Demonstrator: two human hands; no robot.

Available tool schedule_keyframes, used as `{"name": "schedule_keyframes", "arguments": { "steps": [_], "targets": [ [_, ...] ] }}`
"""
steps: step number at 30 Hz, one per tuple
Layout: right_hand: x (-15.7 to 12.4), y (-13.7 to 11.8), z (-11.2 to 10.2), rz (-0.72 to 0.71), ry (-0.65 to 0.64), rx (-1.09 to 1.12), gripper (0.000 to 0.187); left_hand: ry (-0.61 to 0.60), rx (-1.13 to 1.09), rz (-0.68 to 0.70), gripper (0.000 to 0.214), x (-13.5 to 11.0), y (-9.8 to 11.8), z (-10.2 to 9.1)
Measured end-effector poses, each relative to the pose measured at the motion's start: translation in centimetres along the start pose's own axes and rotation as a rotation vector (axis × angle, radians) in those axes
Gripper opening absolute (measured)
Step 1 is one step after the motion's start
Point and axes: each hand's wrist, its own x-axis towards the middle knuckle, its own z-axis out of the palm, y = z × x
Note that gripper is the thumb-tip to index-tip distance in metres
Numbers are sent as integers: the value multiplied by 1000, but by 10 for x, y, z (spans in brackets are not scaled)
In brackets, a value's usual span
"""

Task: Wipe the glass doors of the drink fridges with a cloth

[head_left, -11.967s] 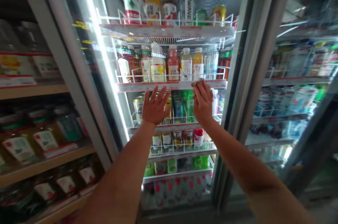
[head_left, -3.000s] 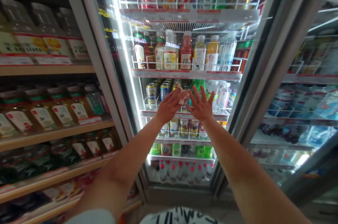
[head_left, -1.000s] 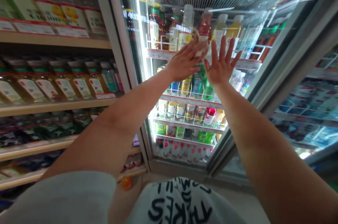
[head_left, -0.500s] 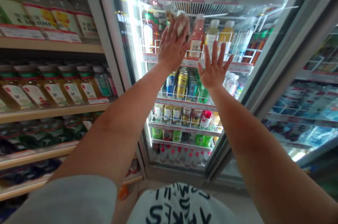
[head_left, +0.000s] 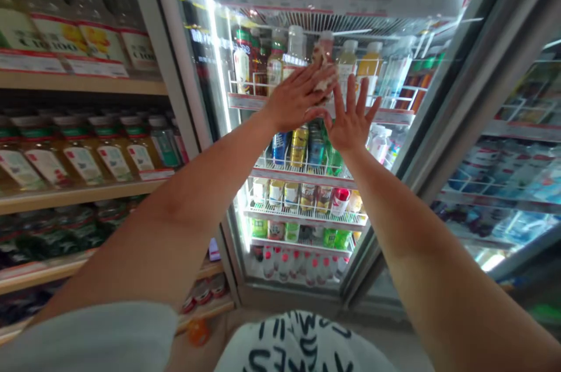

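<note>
Both my arms reach up to the glass door (head_left: 210, 144) of a lit drinks fridge. My left hand (head_left: 295, 98) lies against the glass with its fingers over a small crumpled pale cloth (head_left: 323, 67), which shows past the fingertips. This is level with the shelf of juice bottles (head_left: 346, 62). My right hand (head_left: 350, 121) is just below and to the right. It is open, fingers spread, palm flat on the glass, and holds nothing. The two hands nearly touch.
Inside the fridge are wire shelves with cans (head_left: 298, 144), small cups (head_left: 307, 194) and water bottles (head_left: 302, 264). Wooden shelves (head_left: 87, 191) with bottled drinks stand to the left. A second fridge door (head_left: 495, 185) is to the right. An orange object (head_left: 198, 330) lies on the floor.
My left hand with the cloth has slid down and to the right on the glass, from above the bottle tops to beside my right hand. The right hand has hardly moved.
</note>
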Motion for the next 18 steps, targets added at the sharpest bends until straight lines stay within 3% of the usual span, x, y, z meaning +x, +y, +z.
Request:
{"name": "schedule_keyframes", "arguments": {
  "steps": [4, 5, 9, 10, 13, 14, 18],
  "targets": [
    [0, 0, 0, 1, 5, 8, 70, 262, 76, -293, 63, 2, -1, -1],
    [0, 0, 0, -3, 5, 6, 70, 270, 77, -297, 65, 2, -1, -1],
    [0, -1, -1, 10, -1, 9, 69, 25, 5, 4, 65, -2, 1, -1],
    [0, -1, -1, 11, -10, 16, 69, 28, -12, -10, 64, -3, 1, -1],
    [0, -1, -1, 7, -13, 21, 70, 227, -13, -270, 66, -6, -3, 1],
    [0, -1, -1, 9, -2, 13, 71, 254, -5, -300, 67, -8, -3, 2],
    [0, -2, -3, 11, 1, -24, 71, 12, 13, -22, 64, -19, 3, 9]
  ]
}}
